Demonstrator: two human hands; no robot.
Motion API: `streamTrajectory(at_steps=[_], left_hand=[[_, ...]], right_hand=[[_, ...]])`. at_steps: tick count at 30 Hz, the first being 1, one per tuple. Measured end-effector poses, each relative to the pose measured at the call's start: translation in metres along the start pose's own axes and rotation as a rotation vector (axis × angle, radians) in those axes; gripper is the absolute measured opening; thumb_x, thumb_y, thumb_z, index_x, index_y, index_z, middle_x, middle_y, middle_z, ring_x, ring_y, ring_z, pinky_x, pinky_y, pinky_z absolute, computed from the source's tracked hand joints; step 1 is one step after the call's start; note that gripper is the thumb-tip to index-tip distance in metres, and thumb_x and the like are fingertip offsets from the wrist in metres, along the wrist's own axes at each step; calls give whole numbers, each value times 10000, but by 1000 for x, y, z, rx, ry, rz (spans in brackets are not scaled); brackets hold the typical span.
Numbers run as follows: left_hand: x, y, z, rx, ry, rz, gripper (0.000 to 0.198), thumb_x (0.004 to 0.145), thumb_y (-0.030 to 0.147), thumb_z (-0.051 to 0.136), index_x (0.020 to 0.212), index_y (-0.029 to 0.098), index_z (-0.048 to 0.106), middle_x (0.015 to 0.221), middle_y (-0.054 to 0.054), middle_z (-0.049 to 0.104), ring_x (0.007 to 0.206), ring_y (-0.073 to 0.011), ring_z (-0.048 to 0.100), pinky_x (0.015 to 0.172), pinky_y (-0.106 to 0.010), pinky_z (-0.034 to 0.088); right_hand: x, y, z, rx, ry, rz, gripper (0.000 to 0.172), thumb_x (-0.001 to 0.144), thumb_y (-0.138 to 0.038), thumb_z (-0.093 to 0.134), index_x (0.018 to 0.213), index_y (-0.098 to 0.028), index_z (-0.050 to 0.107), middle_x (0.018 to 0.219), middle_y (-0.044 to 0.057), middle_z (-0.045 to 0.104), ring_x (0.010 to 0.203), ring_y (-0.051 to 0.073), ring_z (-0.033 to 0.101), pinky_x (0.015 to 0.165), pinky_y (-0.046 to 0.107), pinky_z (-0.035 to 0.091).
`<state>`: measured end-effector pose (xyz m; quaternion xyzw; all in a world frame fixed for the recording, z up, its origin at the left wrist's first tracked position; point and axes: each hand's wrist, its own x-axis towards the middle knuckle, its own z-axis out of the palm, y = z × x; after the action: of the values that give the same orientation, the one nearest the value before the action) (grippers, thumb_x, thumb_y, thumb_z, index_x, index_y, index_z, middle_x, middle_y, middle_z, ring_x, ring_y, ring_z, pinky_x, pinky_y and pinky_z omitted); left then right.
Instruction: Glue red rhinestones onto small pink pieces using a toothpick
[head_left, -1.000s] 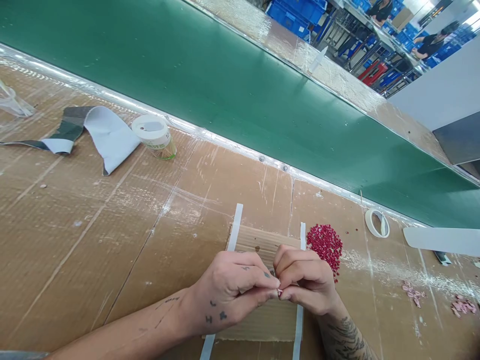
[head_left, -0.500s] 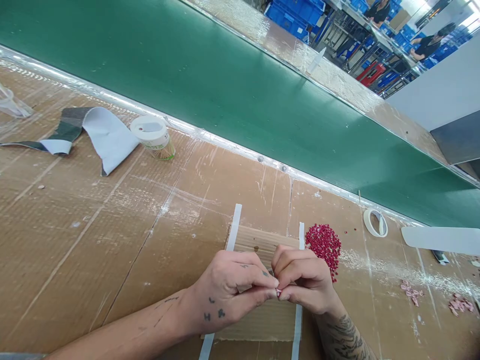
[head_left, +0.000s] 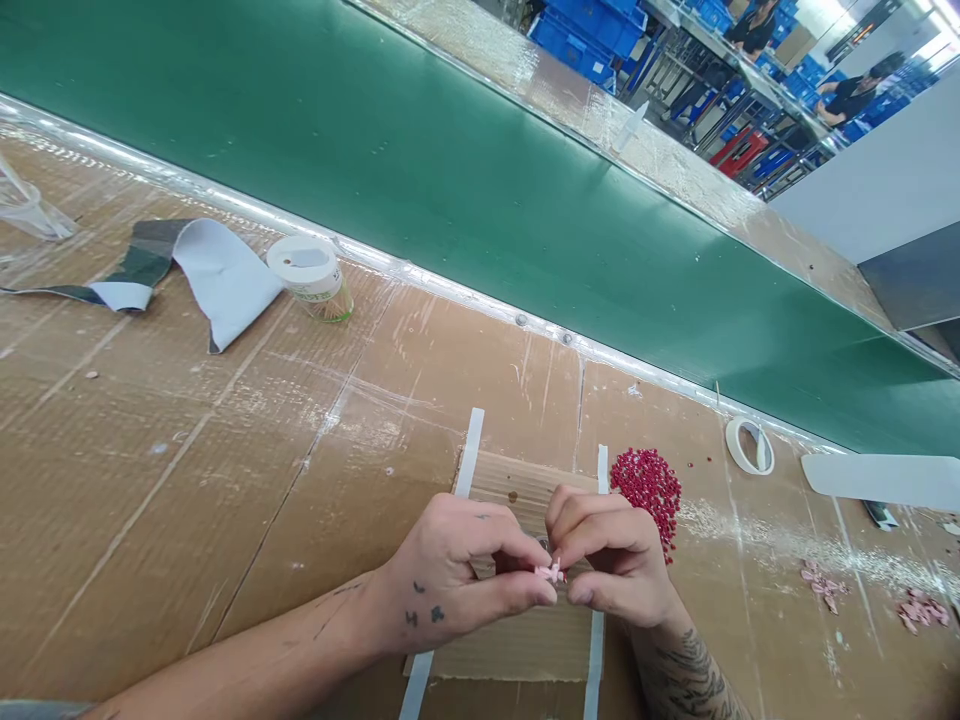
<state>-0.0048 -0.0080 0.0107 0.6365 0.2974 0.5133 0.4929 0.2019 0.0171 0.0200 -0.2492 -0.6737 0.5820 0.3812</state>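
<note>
My left hand point(head_left: 457, 575) and my right hand point(head_left: 615, 555) meet fingertip to fingertip low in the view, above a small cardboard pad point(head_left: 517, 645) taped down by two white strips point(head_left: 469, 455). Between the fingertips sits a tiny pale pink piece point(head_left: 550, 573); both hands are closed in a pinch on it. A heap of small dark red beads point(head_left: 646, 484) lies just right of the pad, close to my right hand.
The bench is cardboard-covered point(head_left: 225, 450), edged by a green conveyor belt point(head_left: 450, 170). A round tub of toothpicks point(head_left: 313, 277) and grey-white sheet scraps point(head_left: 202, 270) lie at the left. A tape roll point(head_left: 750, 445) and pink bits point(head_left: 821, 585) lie at the right. Other people work far back right.
My fingertips have parted slightly and my left hand has rolled, so the pale pink piece now shows between them. The view has shifted a little.
</note>
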Motion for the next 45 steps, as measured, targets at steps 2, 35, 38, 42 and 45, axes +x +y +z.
streamTrajectory(at_steps=[2,35,38,42,45], left_hand=[[1,1,0,11,18,7,324,959,365,674,773,112,755,631,-44,736,518,-88,622,526,-159,478],[-2,-1,2,220,78,172,164,989,288,640,884,169,679,703,2,741,568,-92,637,577,-186,516],[-1,-1,2,217,101,219,122,991,244,628,903,173,673,741,-17,730,630,-106,659,629,-202,550],[-1,-1,3,225,106,234,117,992,224,620,902,172,673,766,-28,711,653,-110,658,657,-217,558],[-2,-1,3,222,96,237,121,995,218,608,903,169,670,772,-29,701,652,-109,644,659,-219,553]], right_hand=[[1,-1,0,-22,21,-3,183,894,-392,766,972,-230,799,684,27,677,659,144,573,613,293,468],[2,-7,4,-222,99,-84,129,929,-333,726,958,-211,755,702,25,694,645,150,602,622,318,491],[2,-7,3,-214,93,-78,130,930,-336,721,963,-215,757,696,24,689,641,152,607,620,321,495],[2,-7,4,-194,69,-85,125,929,-323,718,959,-209,760,704,25,681,648,148,608,621,310,499],[2,-7,4,-184,55,-82,132,937,-321,706,968,-207,766,704,31,681,654,152,612,624,312,506]])
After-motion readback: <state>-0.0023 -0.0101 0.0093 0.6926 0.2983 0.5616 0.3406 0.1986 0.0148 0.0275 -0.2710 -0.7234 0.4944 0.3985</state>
